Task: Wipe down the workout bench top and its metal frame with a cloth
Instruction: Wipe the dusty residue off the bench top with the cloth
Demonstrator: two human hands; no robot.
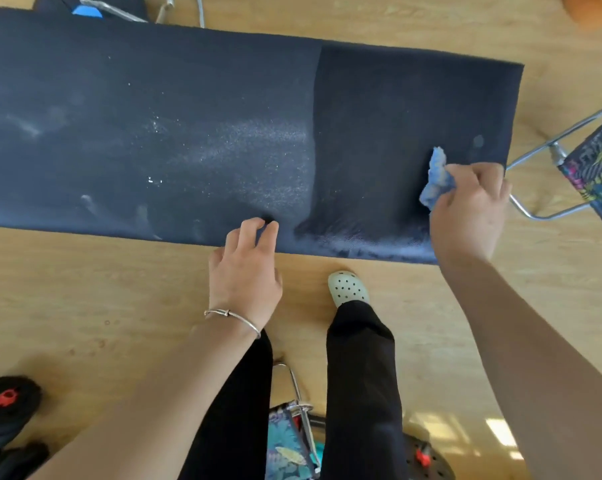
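A person stood over a long, dark navy padded bench top (pixel 188 133) that ran from nine o'clock to three o'clock before them. The right hand (pixel 469 206) gripped a crumpled light-blue cloth (pixel 436 178), pressing it on the pad near the three o'clock end; the cloth bulged from the fist toward ten o'clock of the hand. The left hand (pixel 247 268) held nothing, its loosely bent fingertips touching the pad's near edge. The top-wiping step seemed under way. The next move would likely call for strokes toward nine o'clock, where pale dust (pixel 258 143) speckled the pad. The metal frame was hidden beneath.
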